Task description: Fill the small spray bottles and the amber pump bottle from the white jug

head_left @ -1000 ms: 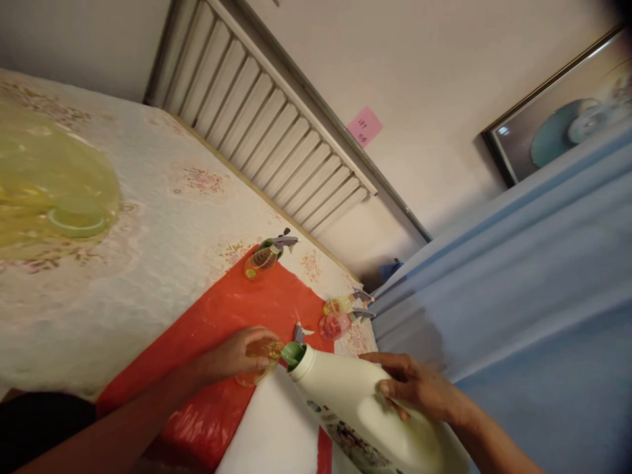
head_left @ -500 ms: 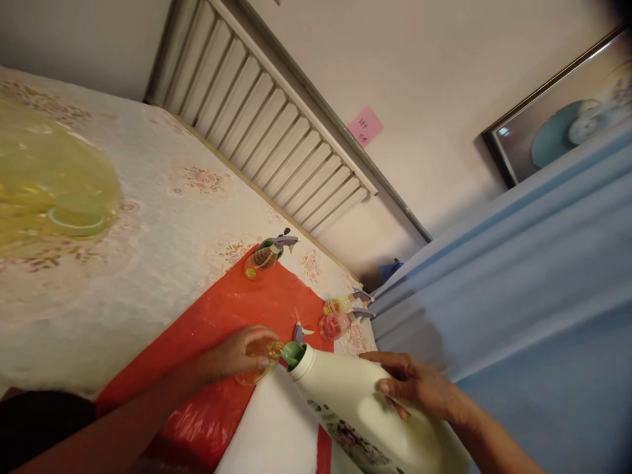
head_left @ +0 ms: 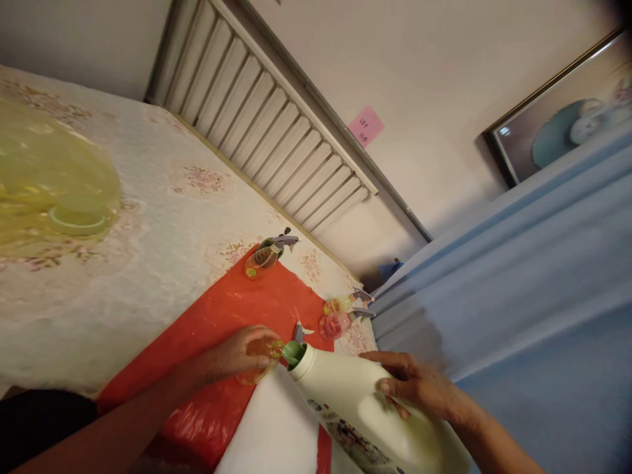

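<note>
My left hand (head_left: 247,352) is wrapped round a small clear bottle (head_left: 254,375) whose neck has no cap on it. In my right hand (head_left: 419,385) is a large pale-green detergent jug (head_left: 340,382), gripped by its handle and tilted. The jug's open green spout (head_left: 293,353) meets the neck of the bottle; whether liquid is flowing I cannot make out. Just behind the spout, a grey spray trigger (head_left: 299,331) shows. Under the bottle lies a red plastic sheet (head_left: 237,303).
A dark-tinted spray bottle (head_left: 263,257) stands at the sheet's far edge. To the right are a yellow spray bottle (head_left: 338,305) and a pink one (head_left: 336,325). A yellow translucent bag (head_left: 59,171) lies on the flowered tablecloth (head_left: 162,217). A blue curtain (head_left: 543,276) hangs at right.
</note>
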Motion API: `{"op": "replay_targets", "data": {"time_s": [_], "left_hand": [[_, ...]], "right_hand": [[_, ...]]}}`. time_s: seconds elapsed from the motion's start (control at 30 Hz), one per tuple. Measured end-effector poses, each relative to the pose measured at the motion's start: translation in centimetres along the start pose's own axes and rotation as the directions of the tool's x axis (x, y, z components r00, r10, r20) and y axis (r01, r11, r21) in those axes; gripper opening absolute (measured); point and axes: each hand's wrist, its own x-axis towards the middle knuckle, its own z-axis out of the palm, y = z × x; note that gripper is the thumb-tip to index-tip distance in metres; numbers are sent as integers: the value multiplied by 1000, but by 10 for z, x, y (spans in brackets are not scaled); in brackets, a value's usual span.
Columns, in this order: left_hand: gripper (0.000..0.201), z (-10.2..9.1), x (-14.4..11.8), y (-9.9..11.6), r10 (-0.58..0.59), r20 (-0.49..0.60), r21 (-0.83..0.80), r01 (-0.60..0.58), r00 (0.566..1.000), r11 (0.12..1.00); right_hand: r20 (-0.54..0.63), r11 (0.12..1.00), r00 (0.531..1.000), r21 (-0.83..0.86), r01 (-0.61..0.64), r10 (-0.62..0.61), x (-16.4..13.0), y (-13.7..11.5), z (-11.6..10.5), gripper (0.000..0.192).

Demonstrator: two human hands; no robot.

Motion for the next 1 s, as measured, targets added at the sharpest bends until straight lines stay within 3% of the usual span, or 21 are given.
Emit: {"op": "replay_targets", "data": {"time_s": [1.0], "left_hand": [[48,1,0,-3,-17,-15,-10,17,1000,1000]], "right_hand": [[-11,999,1000,27,-18,18,-1,0,0,61]]}}
